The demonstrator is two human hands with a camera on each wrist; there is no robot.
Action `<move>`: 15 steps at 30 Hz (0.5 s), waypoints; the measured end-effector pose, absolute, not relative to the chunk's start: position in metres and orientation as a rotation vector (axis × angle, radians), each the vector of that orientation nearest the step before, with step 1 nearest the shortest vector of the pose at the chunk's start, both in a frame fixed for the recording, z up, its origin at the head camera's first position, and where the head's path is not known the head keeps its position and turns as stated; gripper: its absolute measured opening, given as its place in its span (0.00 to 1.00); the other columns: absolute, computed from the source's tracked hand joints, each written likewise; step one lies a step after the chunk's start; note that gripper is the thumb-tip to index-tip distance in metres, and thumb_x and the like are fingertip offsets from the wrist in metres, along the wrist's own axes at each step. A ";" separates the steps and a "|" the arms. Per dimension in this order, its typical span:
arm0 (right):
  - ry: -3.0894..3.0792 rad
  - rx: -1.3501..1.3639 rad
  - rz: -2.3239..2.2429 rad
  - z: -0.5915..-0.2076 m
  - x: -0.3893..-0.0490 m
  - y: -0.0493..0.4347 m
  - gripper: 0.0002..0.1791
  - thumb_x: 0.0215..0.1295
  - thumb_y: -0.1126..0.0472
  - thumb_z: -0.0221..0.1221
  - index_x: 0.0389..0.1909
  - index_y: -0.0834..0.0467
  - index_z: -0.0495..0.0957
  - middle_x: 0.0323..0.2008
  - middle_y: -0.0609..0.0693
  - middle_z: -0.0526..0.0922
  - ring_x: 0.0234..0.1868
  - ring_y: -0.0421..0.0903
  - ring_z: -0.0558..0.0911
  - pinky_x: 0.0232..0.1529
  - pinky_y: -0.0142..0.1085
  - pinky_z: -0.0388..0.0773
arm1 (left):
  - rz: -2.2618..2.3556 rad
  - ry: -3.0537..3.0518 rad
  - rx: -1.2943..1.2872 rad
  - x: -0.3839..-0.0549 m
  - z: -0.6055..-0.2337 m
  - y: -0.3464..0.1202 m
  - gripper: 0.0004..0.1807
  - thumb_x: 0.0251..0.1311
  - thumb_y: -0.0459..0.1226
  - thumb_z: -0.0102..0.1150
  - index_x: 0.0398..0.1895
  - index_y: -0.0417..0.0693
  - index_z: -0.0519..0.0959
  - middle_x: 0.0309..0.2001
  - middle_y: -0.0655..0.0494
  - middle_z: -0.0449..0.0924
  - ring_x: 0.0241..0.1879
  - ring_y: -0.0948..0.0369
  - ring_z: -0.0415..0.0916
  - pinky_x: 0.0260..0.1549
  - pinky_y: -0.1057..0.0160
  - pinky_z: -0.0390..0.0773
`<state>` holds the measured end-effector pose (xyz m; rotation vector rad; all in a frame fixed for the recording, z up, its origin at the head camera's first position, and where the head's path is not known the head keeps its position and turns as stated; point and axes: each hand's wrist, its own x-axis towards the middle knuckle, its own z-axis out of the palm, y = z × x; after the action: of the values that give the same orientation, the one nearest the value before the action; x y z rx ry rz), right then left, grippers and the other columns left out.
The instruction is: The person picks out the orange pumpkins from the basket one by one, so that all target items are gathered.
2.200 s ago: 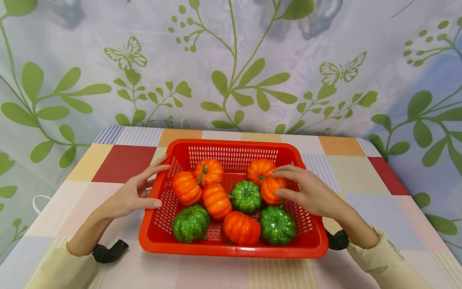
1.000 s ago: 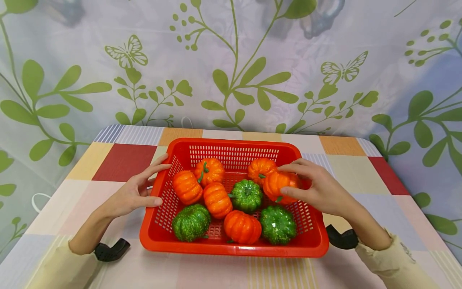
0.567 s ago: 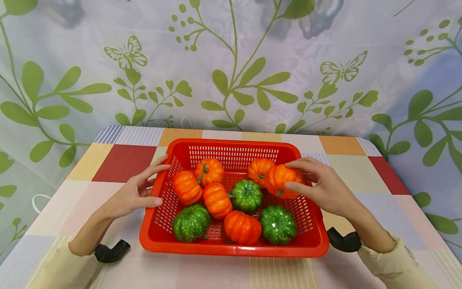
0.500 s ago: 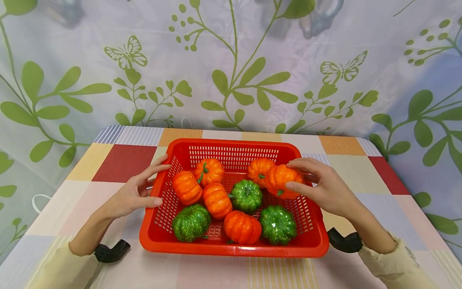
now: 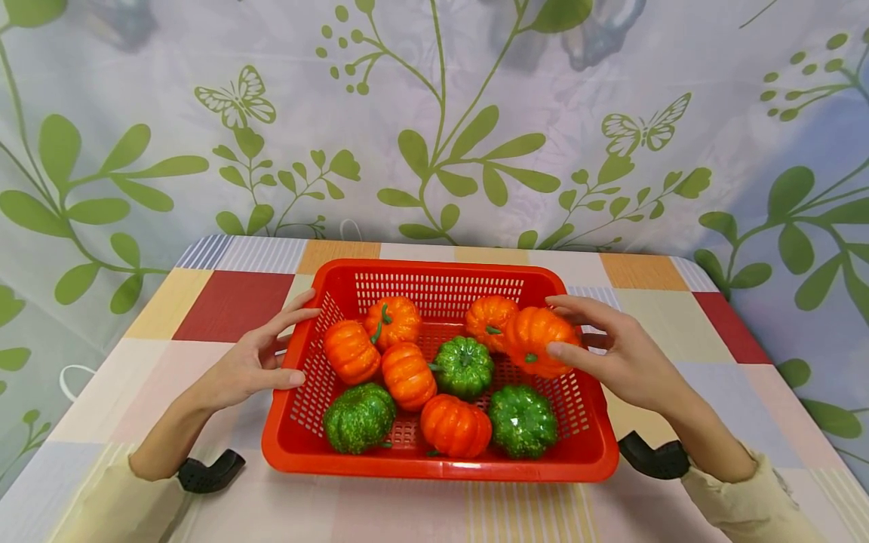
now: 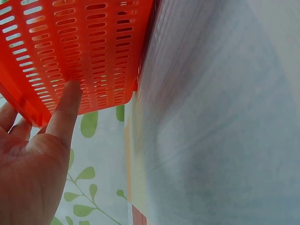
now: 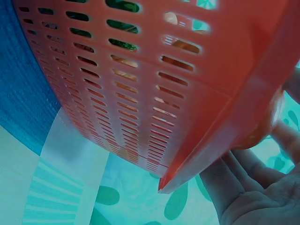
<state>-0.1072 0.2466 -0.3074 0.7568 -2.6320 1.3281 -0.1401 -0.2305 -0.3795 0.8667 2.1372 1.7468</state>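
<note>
My right hand point(image 5: 624, 358) holds a small glossy orange pumpkin point(image 5: 541, 335) between thumb and fingers, at the right rim of a red perforated plastic basket point(image 5: 448, 469). In the right wrist view the pumpkin point(image 7: 262, 133) shows just past the rim, largely hidden by the basket wall. My left hand point(image 5: 247, 362) rests at the basket's left rim, fingers extended; in the left wrist view one digit touches the outer wall. Inside lie several more orange pumpkins, one of them a redder pumpkin point(image 5: 455, 426) at the front, and green speckled pumpkins, including a green pumpkin point(image 5: 523, 422) front right.
A patchwork tablecloth point(image 5: 380, 505) covers the table under the basket. Behind the table hangs a pale curtain point(image 5: 434, 113) printed with green leaves and butterflies. A black strap piece point(image 5: 212, 471) sits at the left wrist, another black piece point(image 5: 655, 456) at the right.
My right hand has taken hold of the orange pumpkin, raised it and moved it a little right, towards the basket's right rim. The left hand and the basket have stayed put.
</note>
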 end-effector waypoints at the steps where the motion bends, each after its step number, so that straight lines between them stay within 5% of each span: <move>1: -2.619 0.770 1.345 -0.307 -0.107 0.247 0.28 0.61 0.71 0.64 0.63 0.58 0.74 0.54 0.52 0.79 0.49 0.42 0.78 0.45 0.29 0.79 | 1.747 2.138 0.867 -0.140 -0.379 -0.230 0.40 0.57 0.26 0.61 0.74 0.38 0.58 0.79 0.54 0.37 0.67 0.47 0.57 0.44 0.55 0.83; 15: -2.546 0.803 1.429 -0.307 -0.104 0.256 0.27 0.62 0.77 0.60 0.62 0.63 0.71 0.57 0.52 0.74 0.54 0.42 0.77 0.44 0.30 0.81 | 1.752 2.139 0.876 -0.140 -0.379 -0.230 0.40 0.57 0.25 0.61 0.74 0.38 0.58 0.79 0.54 0.37 0.67 0.54 0.60 0.44 0.55 0.83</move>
<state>-0.1037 0.2558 -0.3074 0.8031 -2.5459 1.4294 -0.1402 -0.2302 -0.3790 0.8757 2.1389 1.7516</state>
